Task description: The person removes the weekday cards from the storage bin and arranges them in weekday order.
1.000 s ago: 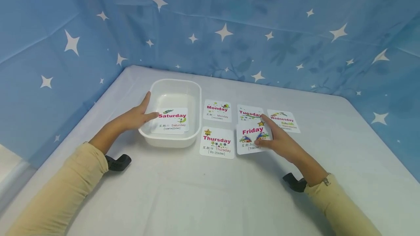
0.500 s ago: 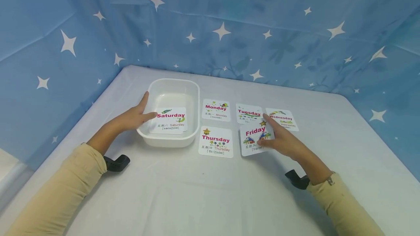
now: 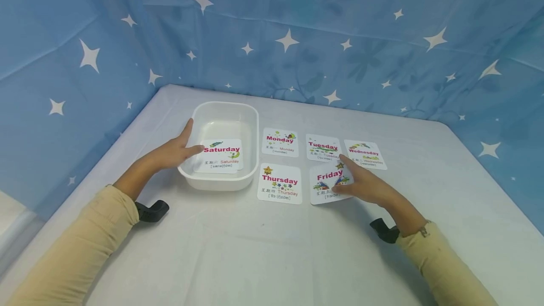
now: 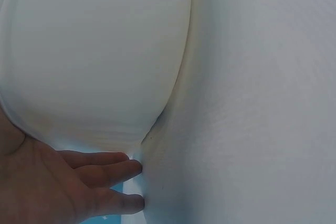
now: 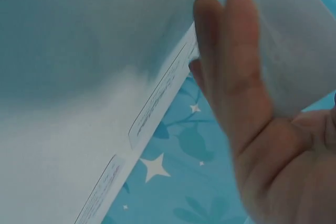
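Observation:
A white plastic tub stands on the table's left side. My left hand holds its left side, thumb over the rim and fingers along the outer wall. Inside the tub, a "Saturday" card lies on top of at least one other card. Between thumb and fingers, my right hand pinches the "Friday" card by its right edge, low over the table. The blank underside of that card shows in the right wrist view. "Friday" sits just below the "Tuesday" card and right of the "Thursday" card.
A "Monday" card lies beside the tub, in line with Tuesday and a "Wednesday" card. White cloth covers the table. A blue star-print curtain hangs behind it. Each wrist carries a black curved piece.
The Friday card has gone down and slightly right in my right hand, coming lower to the table and uncovering more of Tuesday. My left hand keeps its place on the tub.

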Available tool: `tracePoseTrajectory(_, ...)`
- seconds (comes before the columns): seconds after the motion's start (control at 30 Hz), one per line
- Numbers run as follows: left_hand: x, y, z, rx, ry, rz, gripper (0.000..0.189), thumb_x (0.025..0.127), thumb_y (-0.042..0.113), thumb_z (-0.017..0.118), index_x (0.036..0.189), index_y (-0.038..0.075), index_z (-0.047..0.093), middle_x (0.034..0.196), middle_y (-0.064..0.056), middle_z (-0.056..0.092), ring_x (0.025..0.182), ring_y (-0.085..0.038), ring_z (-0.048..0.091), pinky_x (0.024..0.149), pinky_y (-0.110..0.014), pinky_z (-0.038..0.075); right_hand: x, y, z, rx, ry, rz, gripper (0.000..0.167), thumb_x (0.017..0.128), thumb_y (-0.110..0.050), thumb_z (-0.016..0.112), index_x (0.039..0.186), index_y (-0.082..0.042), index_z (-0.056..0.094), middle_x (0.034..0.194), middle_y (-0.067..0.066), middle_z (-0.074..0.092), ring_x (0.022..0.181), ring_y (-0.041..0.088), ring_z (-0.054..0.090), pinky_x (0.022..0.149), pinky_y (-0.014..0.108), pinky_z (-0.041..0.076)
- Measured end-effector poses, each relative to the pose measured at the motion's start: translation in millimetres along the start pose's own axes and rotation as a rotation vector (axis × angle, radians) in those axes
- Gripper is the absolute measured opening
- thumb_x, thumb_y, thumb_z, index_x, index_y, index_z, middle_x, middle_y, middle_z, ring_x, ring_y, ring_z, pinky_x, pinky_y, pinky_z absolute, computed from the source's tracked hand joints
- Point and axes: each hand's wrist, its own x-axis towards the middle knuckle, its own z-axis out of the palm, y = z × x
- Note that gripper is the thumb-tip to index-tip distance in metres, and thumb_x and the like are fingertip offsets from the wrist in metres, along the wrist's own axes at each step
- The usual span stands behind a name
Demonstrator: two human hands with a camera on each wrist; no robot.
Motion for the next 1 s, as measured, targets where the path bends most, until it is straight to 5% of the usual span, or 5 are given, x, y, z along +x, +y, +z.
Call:
tracePoseTrajectory(0.13,0.7,0.2,0.1,0.0,0.001,0.003,0.085,0.096,0.037,0.039,0.139,0.008,-0.028,0.149,-0.022,-0.016,0.137,-0.043,-0.001,0.106,-0.056,0.013,1.1,4,-3,-0.044,-0.039,-0.002,0.092,0.082,-0.033,0.066,0.147,-0.005,0.008,0.096,0.008,0.057,0.078,0.017,0.052,0.067,0.033,0.042)
tracePoseTrajectory(0.43,-0.6,-0.5,1.5,-0.013,-0.008,-0.004,0.086,0.096,0.037,0.04,0.139,0.009,-0.029,0.149,-0.021,-0.017,0.137,-0.043,-0.002,0.107,-0.057,0.01,6.3,12,-1,-0.124,-0.106,0.037,0.096,0.079,-0.042,0.066,0.147,-0.005,0.01,0.122,0.015,0.051,0.106,0.028,0.045,0.092,0.053,0.033)
tracePoseTrajectory(1.0,0.2,0.9,-0.2,-0.014,-0.004,0.003,0.085,0.096,0.037,0.04,0.139,0.009,-0.029,0.149,-0.021,-0.018,0.137,-0.043,-0.004,0.107,-0.057,0.009,13.7,22,5,-0.24,-0.101,0.072,0.094,0.077,-0.05,0.065,0.147,-0.009,0.017,0.126,0.019,0.05,0.104,0.033,0.046,0.085,0.052,0.037)
